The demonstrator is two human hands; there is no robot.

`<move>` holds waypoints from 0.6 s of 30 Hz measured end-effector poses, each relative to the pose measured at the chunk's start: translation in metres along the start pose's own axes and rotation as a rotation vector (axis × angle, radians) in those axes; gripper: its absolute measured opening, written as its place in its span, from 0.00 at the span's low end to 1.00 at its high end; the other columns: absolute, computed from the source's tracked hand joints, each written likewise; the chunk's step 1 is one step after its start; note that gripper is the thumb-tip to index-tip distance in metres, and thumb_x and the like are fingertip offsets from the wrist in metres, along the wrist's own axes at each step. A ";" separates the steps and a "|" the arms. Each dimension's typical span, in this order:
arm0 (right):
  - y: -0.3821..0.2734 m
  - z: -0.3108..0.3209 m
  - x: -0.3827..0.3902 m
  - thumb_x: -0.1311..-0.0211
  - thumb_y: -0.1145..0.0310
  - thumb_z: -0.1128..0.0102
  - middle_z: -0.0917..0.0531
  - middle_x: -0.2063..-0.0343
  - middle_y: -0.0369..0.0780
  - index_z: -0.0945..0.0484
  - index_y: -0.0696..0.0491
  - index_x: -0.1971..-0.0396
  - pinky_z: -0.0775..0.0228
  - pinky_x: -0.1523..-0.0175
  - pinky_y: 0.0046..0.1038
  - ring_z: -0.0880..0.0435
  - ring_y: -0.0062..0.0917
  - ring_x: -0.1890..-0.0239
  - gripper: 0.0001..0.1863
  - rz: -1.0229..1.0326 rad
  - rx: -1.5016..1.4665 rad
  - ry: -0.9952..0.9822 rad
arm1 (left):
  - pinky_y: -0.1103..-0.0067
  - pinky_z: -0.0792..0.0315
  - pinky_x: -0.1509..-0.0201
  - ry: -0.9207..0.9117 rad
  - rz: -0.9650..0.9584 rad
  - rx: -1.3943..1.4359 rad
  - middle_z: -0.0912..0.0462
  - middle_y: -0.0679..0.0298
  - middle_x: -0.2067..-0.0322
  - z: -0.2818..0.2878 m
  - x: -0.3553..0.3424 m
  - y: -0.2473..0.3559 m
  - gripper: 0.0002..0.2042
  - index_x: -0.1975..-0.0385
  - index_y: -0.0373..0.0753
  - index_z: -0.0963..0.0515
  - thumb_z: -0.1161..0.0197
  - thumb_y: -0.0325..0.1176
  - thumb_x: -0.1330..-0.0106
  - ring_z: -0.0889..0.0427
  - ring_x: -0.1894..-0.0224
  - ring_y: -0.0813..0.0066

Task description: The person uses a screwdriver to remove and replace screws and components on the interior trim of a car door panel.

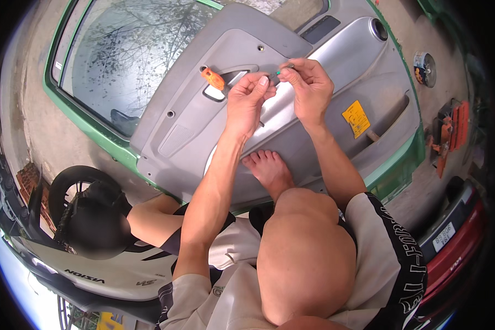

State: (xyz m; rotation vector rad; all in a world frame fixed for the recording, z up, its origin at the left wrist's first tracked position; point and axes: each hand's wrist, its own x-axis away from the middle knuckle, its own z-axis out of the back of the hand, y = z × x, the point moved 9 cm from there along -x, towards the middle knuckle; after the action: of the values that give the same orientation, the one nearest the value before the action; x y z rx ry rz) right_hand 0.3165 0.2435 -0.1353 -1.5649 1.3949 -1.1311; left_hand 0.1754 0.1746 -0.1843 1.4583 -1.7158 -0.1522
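A green vehicle door lies flat before me, its grey inner panel (190, 129) facing up. Above the panel, my left hand (246, 104) is closed, thumb and fingertips pinched together. An orange-handled screwdriver (213, 79) slants behind that hand, its dark tip showing below the palm; it appears tucked in the curled fingers. Close beside it, my right hand (312, 91) pinches a small dark part with a green bit (279, 72). The fingertips hide most of this part, so its kind cannot be made out. My bare foot (269, 169) rests on the panel.
The door's window glass (137, 55) reaches to the upper left. At left, another person (154, 220) is close to a scooter (88, 275). A round tin (425, 70) and an orange-red tool case (451, 132) lie on the right, with a red car (451, 247) nearer.
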 end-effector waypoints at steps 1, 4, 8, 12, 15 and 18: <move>-0.001 0.006 -0.004 0.37 0.81 0.26 0.10 0.62 0.39 0.16 0.66 0.52 0.20 0.54 0.22 0.13 0.18 0.61 0.15 -0.001 0.012 0.003 | 0.78 0.20 0.50 0.031 -0.047 -0.141 0.12 0.63 0.62 -0.003 -0.003 0.007 0.08 0.52 0.34 0.16 0.30 0.29 0.27 0.14 0.60 0.77; -0.010 0.004 -0.017 0.38 0.81 0.25 0.09 0.63 0.39 0.15 0.65 0.54 0.19 0.53 0.22 0.13 0.19 0.62 0.14 0.000 0.148 -0.035 | 0.78 0.20 0.50 0.018 -0.111 -0.523 0.11 0.63 0.61 -0.019 -0.008 0.036 0.09 0.55 0.33 0.14 0.26 0.27 0.31 0.15 0.59 0.80; -0.022 -0.007 -0.026 0.40 0.79 0.23 0.09 0.64 0.39 0.12 0.60 0.58 0.18 0.54 0.22 0.12 0.19 0.63 0.11 0.112 0.303 -0.089 | 0.74 0.19 0.55 -0.043 -0.364 -0.954 0.09 0.59 0.63 -0.034 -0.018 0.071 0.11 0.57 0.34 0.13 0.24 0.24 0.38 0.11 0.63 0.71; -0.027 -0.019 -0.031 0.40 0.79 0.24 0.08 0.63 0.39 0.10 0.58 0.59 0.18 0.56 0.23 0.11 0.19 0.63 0.09 0.189 0.483 -0.139 | 0.73 0.20 0.51 -0.064 -0.474 -1.192 0.09 0.61 0.61 -0.044 -0.033 0.090 0.13 0.56 0.36 0.15 0.23 0.26 0.39 0.11 0.59 0.67; -0.028 -0.024 -0.035 0.41 0.80 0.24 0.08 0.63 0.40 0.11 0.58 0.60 0.18 0.57 0.24 0.11 0.22 0.63 0.09 0.265 0.542 -0.164 | 0.69 0.20 0.53 -0.087 -0.682 -1.403 0.10 0.60 0.62 -0.058 -0.040 0.101 0.13 0.56 0.39 0.15 0.24 0.26 0.40 0.12 0.59 0.60; -0.029 -0.029 -0.040 0.42 0.81 0.24 0.08 0.63 0.41 0.11 0.58 0.61 0.18 0.58 0.25 0.10 0.25 0.63 0.09 0.455 0.653 -0.213 | 0.66 0.21 0.54 -0.104 -0.731 -1.480 0.11 0.61 0.64 -0.061 -0.054 0.101 0.13 0.56 0.41 0.15 0.25 0.26 0.41 0.14 0.59 0.57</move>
State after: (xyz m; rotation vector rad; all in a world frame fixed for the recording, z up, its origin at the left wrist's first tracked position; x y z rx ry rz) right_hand 0.2981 0.2875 -0.1036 -0.8216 1.0178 -0.9662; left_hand 0.1370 0.2775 -0.1154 0.7675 -0.5855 -1.5154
